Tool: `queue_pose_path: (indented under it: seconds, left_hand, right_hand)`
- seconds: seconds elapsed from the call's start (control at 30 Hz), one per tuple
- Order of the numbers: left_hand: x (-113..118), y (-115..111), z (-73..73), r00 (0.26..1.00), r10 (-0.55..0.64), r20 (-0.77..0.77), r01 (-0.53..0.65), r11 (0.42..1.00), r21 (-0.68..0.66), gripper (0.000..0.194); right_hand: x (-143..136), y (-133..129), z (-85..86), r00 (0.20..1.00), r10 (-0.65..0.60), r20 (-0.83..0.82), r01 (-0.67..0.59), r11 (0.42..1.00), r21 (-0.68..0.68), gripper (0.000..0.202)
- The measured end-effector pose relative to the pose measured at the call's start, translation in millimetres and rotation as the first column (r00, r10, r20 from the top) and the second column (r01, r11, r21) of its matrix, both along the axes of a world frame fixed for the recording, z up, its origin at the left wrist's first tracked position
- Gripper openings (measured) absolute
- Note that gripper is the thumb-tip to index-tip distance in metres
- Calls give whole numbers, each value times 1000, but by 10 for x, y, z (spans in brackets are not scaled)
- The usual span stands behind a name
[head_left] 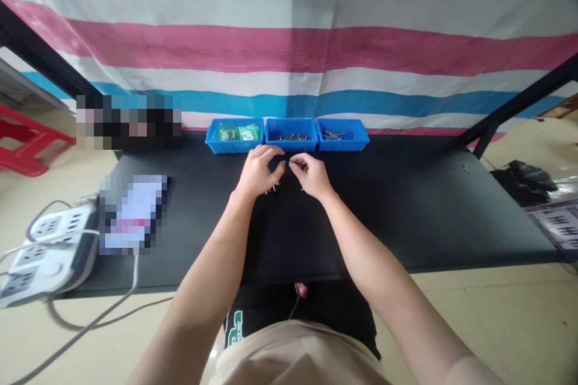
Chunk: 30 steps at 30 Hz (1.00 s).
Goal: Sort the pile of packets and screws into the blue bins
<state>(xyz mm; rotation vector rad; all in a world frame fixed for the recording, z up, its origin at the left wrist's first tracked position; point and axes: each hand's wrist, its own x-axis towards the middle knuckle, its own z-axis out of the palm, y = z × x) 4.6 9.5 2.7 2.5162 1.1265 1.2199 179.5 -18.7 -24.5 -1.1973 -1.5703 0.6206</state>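
My left hand (261, 171) is over the dark table, in front of the blue bins. Its fingers curve forward, with a gap between thumb and forefinger. A few small metal pins or screws (273, 188) show just below its thumb side, apparently on the table. Facing it, my right hand (312, 175) is closed in a pinch; a tiny dark thing seems to be at its fingertips, too small to name. The middle blue bin (291, 145) behind both hands contains many small metal parts (295, 137).
The left blue bin (235, 147) has green-printed plastic packets (248, 132); the right blue bin (344, 145) contains thin metal screws or pins (333, 135). A power strip (49, 252) with cables and a blurred-out phone-like device (135, 207) occupy the table's left side. A striped sheet (307, 48) hangs behind.
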Motion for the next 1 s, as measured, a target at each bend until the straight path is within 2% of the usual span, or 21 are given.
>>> queue_pose_path:
  seconds: [0.13,0.27,0.4,0.5,0.63,0.8,1.0]
  left_hand:
    - [79,-56,-5,995,-99,33,98,995,33,22]
    - [177,-106,-28,993,-110,41,105,988,117,19]
    - [226,-118,-50,997,-62,40,52,977,207,15]
    - [235,-119,-60,994,-81,69,65,974,216,13]
    - [245,-135,-72,987,-82,140,58,985,162,12]
    - [242,-142,-76,983,6,185,-23,995,92,17]
    - [198,-79,-104,976,117,184,-120,993,3,23]
  right_hand:
    - [23,33,19,944,-26,-330,-14,993,-119,29]
    - [32,40,40,870,-20,-493,-101,971,-218,43]
    - [38,29,42,843,1,-538,-134,969,-207,40]
    - [54,29,25,832,-14,-554,-127,968,-216,37]
    - [73,38,5,813,51,-580,-199,961,-194,33]
    - [77,46,10,790,126,-600,-276,947,-164,31]
    - [85,30,43,835,73,-546,-230,947,-224,32]
